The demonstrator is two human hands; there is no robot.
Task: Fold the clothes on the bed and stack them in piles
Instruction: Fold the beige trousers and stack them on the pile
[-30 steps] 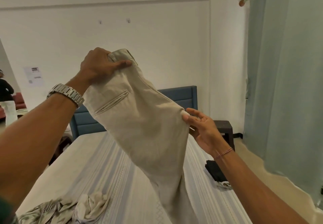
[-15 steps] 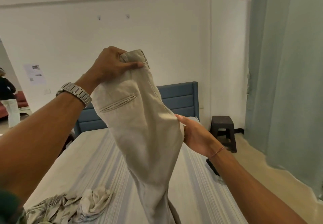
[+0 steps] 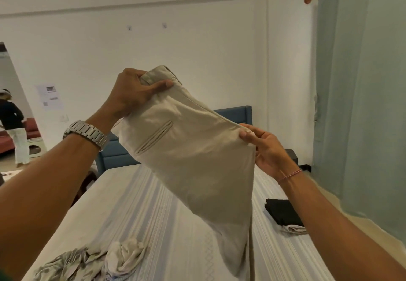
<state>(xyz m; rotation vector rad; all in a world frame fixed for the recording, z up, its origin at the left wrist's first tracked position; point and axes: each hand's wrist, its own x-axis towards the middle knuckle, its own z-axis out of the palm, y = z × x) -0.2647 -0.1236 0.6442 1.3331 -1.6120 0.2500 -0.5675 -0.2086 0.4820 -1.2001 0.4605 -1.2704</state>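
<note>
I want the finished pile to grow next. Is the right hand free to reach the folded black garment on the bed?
Probably not yet: the right hand pinches the beige trousers, though the folded black garment lies unobstructed below its forearm.

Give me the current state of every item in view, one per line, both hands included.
Beige trousers: held up in the air, legs hanging toward the bed.
Left hand: grips the waistband.
Right hand: pinches the seat edge.
Crumpled clothes: unfolded heap on the bed.
Black garment: folded, lying atop a pale piece at the bed's right edge.
Bed: striped cover, flat.
Curtain: drawn.
</note>
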